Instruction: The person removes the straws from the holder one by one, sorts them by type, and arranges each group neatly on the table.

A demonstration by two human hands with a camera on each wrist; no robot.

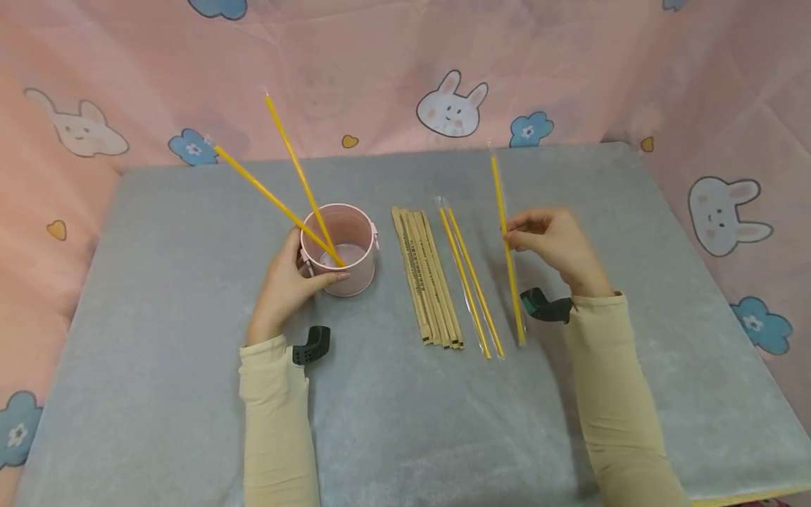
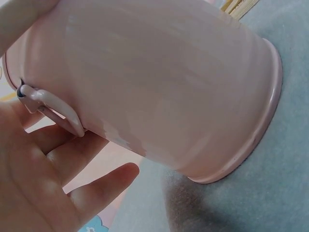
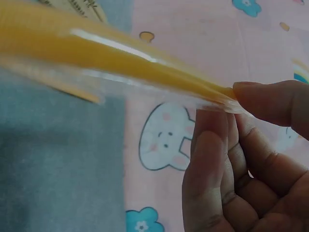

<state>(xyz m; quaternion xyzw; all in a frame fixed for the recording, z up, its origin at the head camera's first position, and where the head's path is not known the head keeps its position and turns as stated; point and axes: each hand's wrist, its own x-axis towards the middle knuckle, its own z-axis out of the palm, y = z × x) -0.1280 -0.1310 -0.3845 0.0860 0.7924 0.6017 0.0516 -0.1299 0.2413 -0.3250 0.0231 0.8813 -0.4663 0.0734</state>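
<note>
On the left, a small pink bucket (image 1: 355,279) stands on the table, held at its side by my left hand (image 1: 283,285). The thumb lies along the front near the rim, and the other fingers go round the far side, by the handle's hinge (image 2: 58,108). Two yellow straws (image 1: 294,160) lean out of the bucket toward the upper left. My right hand (image 1: 554,243) pinches another yellow straw (image 1: 498,190) in a clear wrapper between thumb and fingers. In the right wrist view, this wrapped straw (image 3: 120,53) runs left from the fingertips.
Between the hands lie several long, narrow brown paper packets (image 1: 426,278) side by side. Two yellow straws (image 1: 467,267) in clear wrappers lie just right of them. Grey cloth covers the table (image 1: 405,422); a pink printed curtain (image 1: 380,77) hangs behind and at the sides.
</note>
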